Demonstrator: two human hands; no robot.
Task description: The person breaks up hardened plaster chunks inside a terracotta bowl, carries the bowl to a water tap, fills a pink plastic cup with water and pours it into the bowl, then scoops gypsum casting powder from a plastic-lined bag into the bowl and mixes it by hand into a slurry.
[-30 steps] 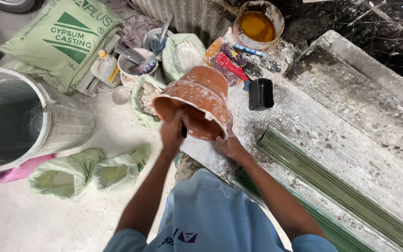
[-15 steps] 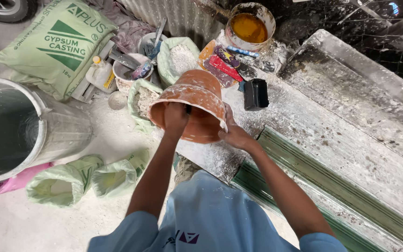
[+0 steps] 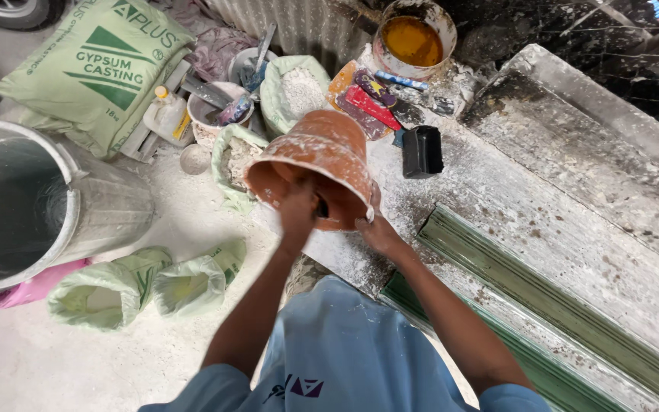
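Orange bucket (image 3: 322,164) held tipped over the plaster-dusted tabletop (image 3: 512,221), base up and away toward the far clutter, open mouth down and toward the body; long axis slanted, base to rim. Left hand (image 3: 297,210) reaching into the mouth, grip hidden inside, cannot tell whether closed. Right hand (image 3: 375,229) clamped on the lower rim. Outside smeared white, apparently mid-job: inside unseen, nothing visibly poured out yet. Black block (image 3: 422,151) just beyond; grey bin (image 3: 101,206) well left on the floor.

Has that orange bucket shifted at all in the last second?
Yes. The orange bucket, held tipped by the left hand and right hand, has swung slightly left, away from the black box on the bench, its mouth turning further toward the person.
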